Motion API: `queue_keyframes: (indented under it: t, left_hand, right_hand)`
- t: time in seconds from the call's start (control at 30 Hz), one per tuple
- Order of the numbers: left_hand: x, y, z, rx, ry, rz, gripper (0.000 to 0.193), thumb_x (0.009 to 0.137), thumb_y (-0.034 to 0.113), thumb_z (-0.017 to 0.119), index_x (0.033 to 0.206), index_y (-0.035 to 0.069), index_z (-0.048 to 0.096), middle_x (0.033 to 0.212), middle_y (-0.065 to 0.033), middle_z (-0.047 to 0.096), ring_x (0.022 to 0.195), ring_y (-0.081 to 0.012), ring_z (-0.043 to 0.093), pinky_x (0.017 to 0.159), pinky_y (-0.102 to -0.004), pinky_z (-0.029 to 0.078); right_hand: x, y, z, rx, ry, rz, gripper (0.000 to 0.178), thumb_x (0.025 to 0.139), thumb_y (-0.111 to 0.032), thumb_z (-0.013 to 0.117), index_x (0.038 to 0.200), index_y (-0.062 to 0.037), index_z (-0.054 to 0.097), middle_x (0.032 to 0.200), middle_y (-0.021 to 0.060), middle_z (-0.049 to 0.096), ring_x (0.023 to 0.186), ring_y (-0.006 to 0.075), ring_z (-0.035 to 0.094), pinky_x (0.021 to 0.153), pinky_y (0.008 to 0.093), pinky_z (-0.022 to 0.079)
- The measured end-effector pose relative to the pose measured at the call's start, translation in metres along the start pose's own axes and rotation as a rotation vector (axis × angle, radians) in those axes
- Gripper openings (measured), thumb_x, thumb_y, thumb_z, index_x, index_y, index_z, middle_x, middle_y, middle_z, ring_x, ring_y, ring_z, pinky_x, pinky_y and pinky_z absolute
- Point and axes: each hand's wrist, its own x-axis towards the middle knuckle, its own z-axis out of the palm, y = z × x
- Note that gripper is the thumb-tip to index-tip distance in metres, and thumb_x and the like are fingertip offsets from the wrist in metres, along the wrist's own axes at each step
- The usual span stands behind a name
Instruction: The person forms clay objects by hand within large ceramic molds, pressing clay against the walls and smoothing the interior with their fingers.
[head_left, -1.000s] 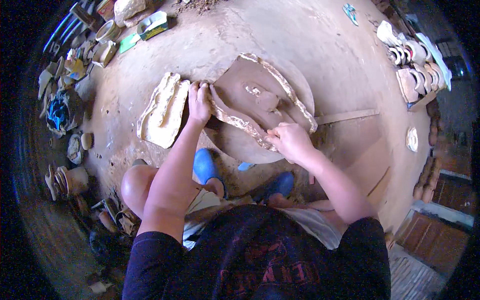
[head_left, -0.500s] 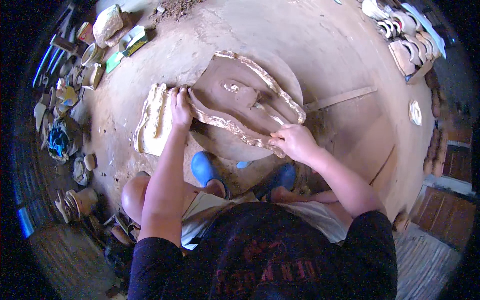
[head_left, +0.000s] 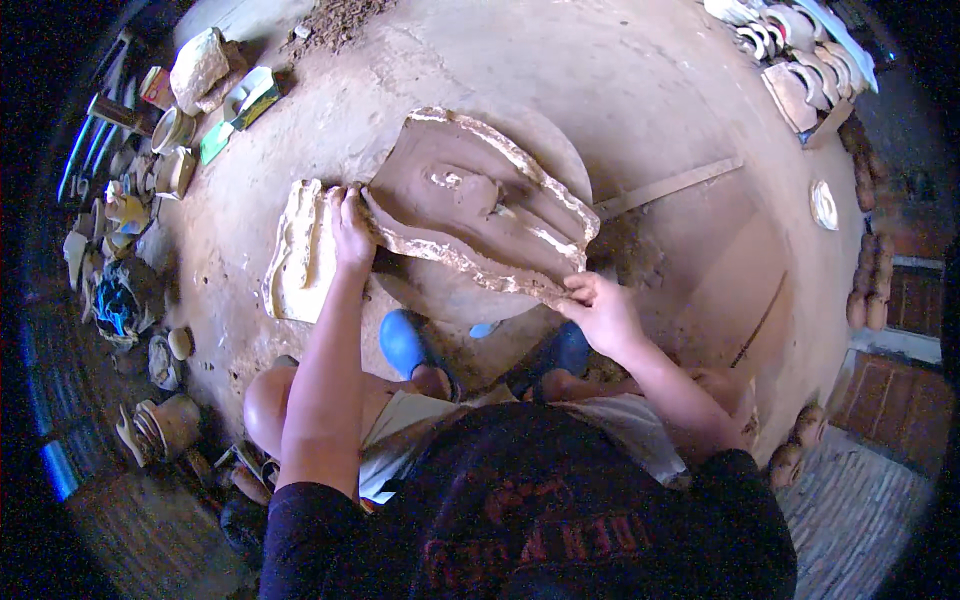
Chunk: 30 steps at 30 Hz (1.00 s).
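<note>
A hollow mold with a rough whitish rim, lined with brown clay (head_left: pixel 415 190), lies tilted on a round flat disc (head_left: pixel 563 150) in front of me. A raised clay lump stands inside it, with whitish patches beside it. My left hand (head_left: pixel 350 232) is closed over the mold's left corner, its fingertips on the rim. At the near right corner, my right hand (head_left: pixel 603 312) pinches the rim between thumb and fingers. A separate cream-coloured plaster piece (head_left: pixel 302 255) with a ridged inner face lies on the ground just left of my left hand.
A flat wooden strip (head_left: pixel 672 188) lies right of the disc. Tubs, a big stone (head_left: pixel 202 68) and clutter line the left side. Curved pale pieces (head_left: pixel 800 85) are stacked at the far right. My blue shoes (head_left: pixel 405 343) are close to the disc's near edge.
My right hand has slid along the near rim to the right corner. My left hand keeps its hold at the left corner. The whole view has shifted slightly.
</note>
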Motion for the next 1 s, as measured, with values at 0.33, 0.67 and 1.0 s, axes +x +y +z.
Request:
queue_keyframes:
  t: [0.33,0.67,1.0]
  left_hand:
    - [-0.027,0.054,-0.012,-0.426,-0.019,-0.313,0.043,0.109,0.027,0.039,0.136,-0.003,0.055,0.133,-0.025,0.051,0.127,-0.0358,0.048,0.113,-0.0434,0.035]
    - [-0.054,0.071,-0.014,-0.411,0.002,-0.403,0.038,0.101,0.01,0.051,0.137,-0.002,0.053,0.135,-0.0259,0.051,0.126,-0.0428,0.047,0.109,-0.0506,0.037]
    - [-0.098,0.106,-0.031,-0.41,0.06,-0.466,0.045,0.107,0.03,0.038,0.132,-0.005,0.051,0.134,-0.0283,0.047,0.126,-0.0435,0.041,0.109,-0.0519,0.03]
  right_hand:
    - [0.024,-0.071,0.003,0.422,-0.297,0.242,0.096,0.087,-0.002,0.073,0.163,0.0043,0.015,0.08,0.0074,0.07,0.06,0.0122,0.064,0.052,0.0273,0.052]
    - [0.047,-0.111,0.019,0.345,-0.413,0.159,0.099,0.083,-0.003,0.075,0.161,0.0082,0.015,0.074,0.008,0.068,0.056,0.0136,0.064,0.051,0.0283,0.052]
    - [0.065,-0.158,0.035,-0.023,-0.571,-0.004,0.1,0.076,-0.01,0.071,0.159,0.0113,0.02,0.068,0.0111,0.07,0.057,0.015,0.067,0.057,0.0309,0.055]
